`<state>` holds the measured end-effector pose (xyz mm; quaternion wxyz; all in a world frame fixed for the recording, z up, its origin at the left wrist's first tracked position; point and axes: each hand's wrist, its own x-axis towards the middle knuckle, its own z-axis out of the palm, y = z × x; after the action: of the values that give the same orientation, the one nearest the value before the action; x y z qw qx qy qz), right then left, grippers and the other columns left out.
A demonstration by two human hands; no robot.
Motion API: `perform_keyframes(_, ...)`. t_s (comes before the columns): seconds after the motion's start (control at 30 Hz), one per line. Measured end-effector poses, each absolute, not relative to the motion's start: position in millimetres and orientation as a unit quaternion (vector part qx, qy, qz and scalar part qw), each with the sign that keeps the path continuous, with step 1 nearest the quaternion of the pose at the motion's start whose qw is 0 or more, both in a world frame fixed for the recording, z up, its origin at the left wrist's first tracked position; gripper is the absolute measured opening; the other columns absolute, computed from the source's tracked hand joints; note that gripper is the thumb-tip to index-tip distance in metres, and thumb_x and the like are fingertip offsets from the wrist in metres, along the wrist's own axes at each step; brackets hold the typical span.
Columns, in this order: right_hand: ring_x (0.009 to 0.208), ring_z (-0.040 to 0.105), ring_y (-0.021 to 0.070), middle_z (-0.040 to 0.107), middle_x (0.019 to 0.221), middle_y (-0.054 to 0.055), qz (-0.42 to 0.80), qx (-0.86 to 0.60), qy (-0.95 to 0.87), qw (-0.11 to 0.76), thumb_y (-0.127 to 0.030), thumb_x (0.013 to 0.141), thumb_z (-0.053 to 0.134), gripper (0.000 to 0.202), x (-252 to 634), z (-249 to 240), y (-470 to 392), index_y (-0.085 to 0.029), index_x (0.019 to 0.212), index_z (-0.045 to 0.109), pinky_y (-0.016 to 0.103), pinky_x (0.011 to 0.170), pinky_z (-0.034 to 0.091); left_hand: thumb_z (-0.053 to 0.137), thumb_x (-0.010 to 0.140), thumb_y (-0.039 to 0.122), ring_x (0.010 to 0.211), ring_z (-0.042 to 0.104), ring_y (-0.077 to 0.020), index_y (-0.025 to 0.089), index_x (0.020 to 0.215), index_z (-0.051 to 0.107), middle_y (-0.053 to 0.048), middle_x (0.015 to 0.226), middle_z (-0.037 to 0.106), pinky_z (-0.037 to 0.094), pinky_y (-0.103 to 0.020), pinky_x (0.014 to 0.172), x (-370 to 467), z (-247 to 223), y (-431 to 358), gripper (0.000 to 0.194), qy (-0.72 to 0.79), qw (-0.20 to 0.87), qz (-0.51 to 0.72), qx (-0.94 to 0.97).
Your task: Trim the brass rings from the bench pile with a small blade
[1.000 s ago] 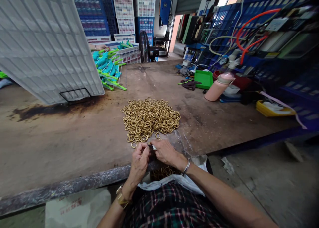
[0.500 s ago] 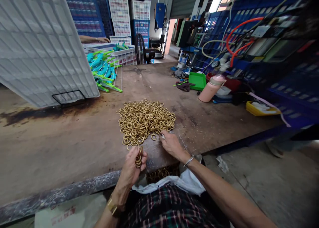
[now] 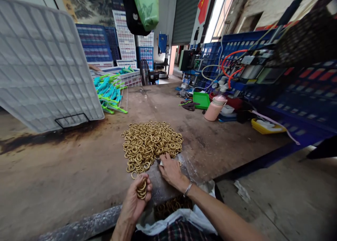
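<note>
A heap of gold-coloured metal rings (image 3: 151,141) lies on the brown tabletop. Several more such rings (image 3: 141,190) are cupped in the curled fingers of my left hand (image 3: 133,202), held just in front of the heap. My right hand (image 3: 172,172) reaches to the heap's near edge, thumb and fingers drawn together and pointing down at the rings. Something whitish shows by its thumb; what the fingertips hold, if anything, is hidden. One loose ring (image 3: 179,163) lies beside my right hand. Below the table edge, an open white bag (image 3: 181,214) in front of my lap contains more rings.
A tall white ribbed panel (image 3: 50,69) stands on the left, next to green and turquoise plastic pieces (image 3: 110,93). To the right are a pink bottle (image 3: 215,108), a green tray (image 3: 201,100) and a yellow tray (image 3: 267,126). A person's arm (image 3: 94,67) shows behind the panel.
My right hand has moved left along the heap's near edge. My left hand has turned so its rings show more. The camera view has tilted up.
</note>
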<state>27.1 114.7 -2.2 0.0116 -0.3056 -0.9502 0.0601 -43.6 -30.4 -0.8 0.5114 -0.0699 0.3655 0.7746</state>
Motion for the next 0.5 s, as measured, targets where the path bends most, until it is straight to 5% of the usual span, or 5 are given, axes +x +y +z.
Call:
perform_keyframes(0.27, 0.079, 0.059, 0.0187, 0.052, 0.107, 0.009, 0.055, -0.283, -0.957, -0.019, -0.013, 0.084, 0.037, 0.03, 34, 0, 116, -0.022, 0.111, 0.047, 0.028, 0.062, 0.041, 0.066, 0.067, 0.015, 0.056, 0.059, -0.0098, 0.013, 0.074, 0.056, -0.004, 0.072, 0.062, 0.041, -0.014, 0.039, -43, -1, -30, 0.012, 0.365, 0.527, 0.762, -0.092)
perform_keyframes(0.5, 0.082, 0.054, 0.0152, 0.059, 0.087, 0.005, 0.258, -0.195, -0.938, 0.125, -0.014, 0.085, 0.039, 0.018, 40, 1, 124, -0.016, 0.091, 0.055, 0.025, 0.074, 0.038, 0.074, 0.059, 0.03, 0.042, 0.045, -0.0031, 0.015, 0.078, 0.055, 0.005, 0.058, 0.053, 0.027, -0.011, 0.034, -36, 1, -20, 0.03, 0.488, 0.439, 0.754, 0.013)
